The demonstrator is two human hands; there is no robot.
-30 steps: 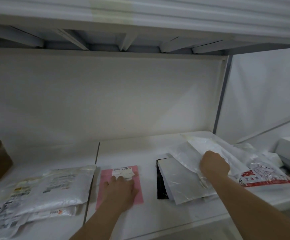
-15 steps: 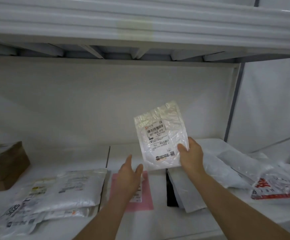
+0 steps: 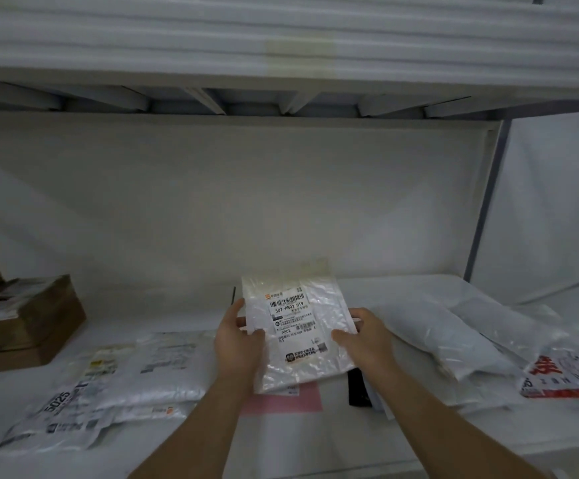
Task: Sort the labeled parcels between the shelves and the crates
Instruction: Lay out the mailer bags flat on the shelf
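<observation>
The person holds the small shiny bubble mailer (image 3: 298, 326) above the shelf (image 3: 315, 444), left hand (image 3: 238, 344) and right hand (image 3: 364, 335) each clamped on one side edge, and it looks light, soft and slippery, so edges seem best.

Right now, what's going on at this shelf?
A person is holding a small clear bubble mailer in both hands, left hand and right hand on its sides, label facing up as if reading it. Below it a pink envelope lies on the shelf. Other parcels lie around, with cardboard boxes at the left.
</observation>
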